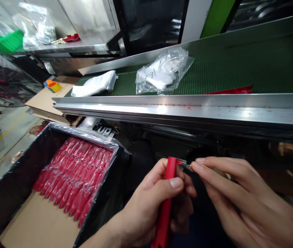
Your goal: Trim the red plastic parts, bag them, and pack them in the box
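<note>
Low on the left, a plastic-lined cardboard box point(19, 206) holds rows of bagged red plastic pieces point(74, 177). Beside it the left hand point(148, 206) closes around a long red plastic strip point(165, 206) (lower end cut off). The right hand point(239, 199) pinches a thin metal tool point(187, 167), mostly hidden, touching the strip's top. Behind, clear plastic bags point(161, 70) lie on a green conveyor belt point(239, 65).
</note>
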A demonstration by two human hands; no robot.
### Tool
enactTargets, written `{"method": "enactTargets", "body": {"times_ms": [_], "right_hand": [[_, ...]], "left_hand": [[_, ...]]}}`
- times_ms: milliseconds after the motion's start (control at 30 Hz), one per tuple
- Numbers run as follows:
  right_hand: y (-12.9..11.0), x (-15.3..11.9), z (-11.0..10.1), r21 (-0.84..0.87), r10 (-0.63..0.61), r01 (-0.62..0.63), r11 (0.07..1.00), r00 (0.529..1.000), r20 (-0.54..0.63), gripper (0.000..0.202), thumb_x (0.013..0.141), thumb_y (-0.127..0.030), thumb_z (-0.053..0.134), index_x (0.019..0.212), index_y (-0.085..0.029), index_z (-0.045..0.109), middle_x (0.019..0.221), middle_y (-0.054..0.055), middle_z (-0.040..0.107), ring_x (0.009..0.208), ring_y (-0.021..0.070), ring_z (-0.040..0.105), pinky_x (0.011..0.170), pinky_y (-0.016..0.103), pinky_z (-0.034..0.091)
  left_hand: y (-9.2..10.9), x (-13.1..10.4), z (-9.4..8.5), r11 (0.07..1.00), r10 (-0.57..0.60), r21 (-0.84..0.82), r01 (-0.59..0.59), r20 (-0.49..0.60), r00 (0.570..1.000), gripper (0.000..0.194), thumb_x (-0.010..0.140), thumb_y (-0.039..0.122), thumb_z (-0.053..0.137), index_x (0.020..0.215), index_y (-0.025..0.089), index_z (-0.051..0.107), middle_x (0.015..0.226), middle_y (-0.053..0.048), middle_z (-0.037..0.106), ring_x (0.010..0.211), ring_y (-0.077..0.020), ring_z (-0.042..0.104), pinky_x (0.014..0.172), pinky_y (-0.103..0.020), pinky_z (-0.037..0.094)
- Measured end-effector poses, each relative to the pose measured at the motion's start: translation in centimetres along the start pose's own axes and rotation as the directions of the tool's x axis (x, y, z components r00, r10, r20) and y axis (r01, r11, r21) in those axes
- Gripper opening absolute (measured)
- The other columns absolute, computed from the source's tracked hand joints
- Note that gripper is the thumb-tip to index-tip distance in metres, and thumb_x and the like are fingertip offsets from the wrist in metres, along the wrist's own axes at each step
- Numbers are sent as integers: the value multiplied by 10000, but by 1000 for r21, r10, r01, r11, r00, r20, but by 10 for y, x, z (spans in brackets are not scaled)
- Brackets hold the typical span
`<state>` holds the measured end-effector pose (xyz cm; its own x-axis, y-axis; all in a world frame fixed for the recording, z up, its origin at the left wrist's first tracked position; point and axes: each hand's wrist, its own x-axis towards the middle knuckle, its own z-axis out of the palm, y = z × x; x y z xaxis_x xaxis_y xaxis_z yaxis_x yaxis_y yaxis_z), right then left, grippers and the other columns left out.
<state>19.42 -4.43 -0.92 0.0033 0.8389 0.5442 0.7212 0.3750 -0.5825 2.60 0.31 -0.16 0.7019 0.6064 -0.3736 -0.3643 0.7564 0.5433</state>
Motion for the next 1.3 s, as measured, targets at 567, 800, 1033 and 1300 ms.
{"method": "enactTargets", "body": {"times_ms": [567, 800, 1033, 1300], "right_hand": [[6, -4, 0, 39, 29, -28, 999, 998, -51, 434, 847, 82, 565, 1161, -196, 677, 1156, 63, 626, 1050, 169, 608, 850, 332, 491], [9, -10, 0, 49, -52, 53, 997, 998, -16, 418, 849, 71, 561, 1186, -157, 659, 1182, 96, 605, 1079, 190, 592, 862, 353, 487], [9, -8, -2, -8, -114, 114, 993, 993, -12, 455, 844, 61, 570, 1222, -184, 635, 1178, 86, 599, 1059, 200, 579, 851, 381, 472], [12, -11, -4, -63, -182, 185, 981, 982, 45, 573, 844, 42, 582, 1354, -220, 566, 1204, 96, 587, 1075, 246, 565, 856, 430, 452]], "left_hand": [[-4, 4, -7, 970, -79, -201, 135, 265, 961, 176, 954, 393, 504, 990, 222, 479, 912, -29, 587, 539, -45, 541, 436, -111, 439], [-8, 3, -4, 968, -25, -235, 88, 258, 966, 190, 953, 394, 497, 1007, 213, 511, 903, -46, 604, 513, -48, 550, 405, -103, 434], [-9, 1, 3, 957, 12, -285, 51, 212, 977, 229, 973, 389, 431, 994, 185, 533, 870, -65, 598, 474, -44, 546, 376, -95, 421], [-14, 6, -9, 949, 52, -307, 75, 385, 921, 249, 988, 412, 388, 1030, 206, 522, 882, -67, 588, 449, -66, 557, 354, -111, 381]]}}
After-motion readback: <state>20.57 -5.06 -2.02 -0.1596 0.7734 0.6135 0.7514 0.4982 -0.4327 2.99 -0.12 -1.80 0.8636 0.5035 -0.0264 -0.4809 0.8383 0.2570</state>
